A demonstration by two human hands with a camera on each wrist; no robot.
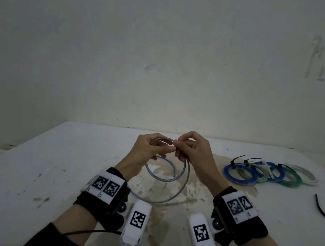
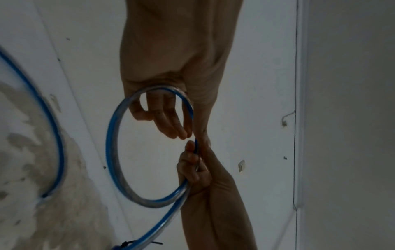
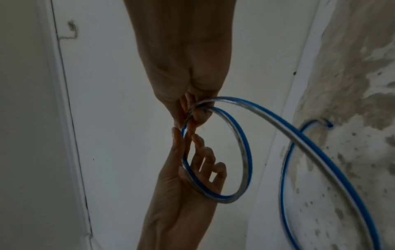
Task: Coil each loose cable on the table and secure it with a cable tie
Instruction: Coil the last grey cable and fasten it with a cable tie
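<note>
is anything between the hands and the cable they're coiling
Nothing visible. The left hand has the clear-and-blue cable looped round its fingers, and the right hand pinches it directly at the top of the loop.

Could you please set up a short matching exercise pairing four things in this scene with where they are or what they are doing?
Things:
1. left hand
2. right hand
3. tied coils
4. loose black cable tie

States:
A. lying alone near the table's right edge
B. pinching the blue-striped cable where the loop crosses
C. lined up in a row on the table's right side
D. carrying the loop around its fingers

Pairs: 1-D, 2-B, 3-C, 4-A
</note>
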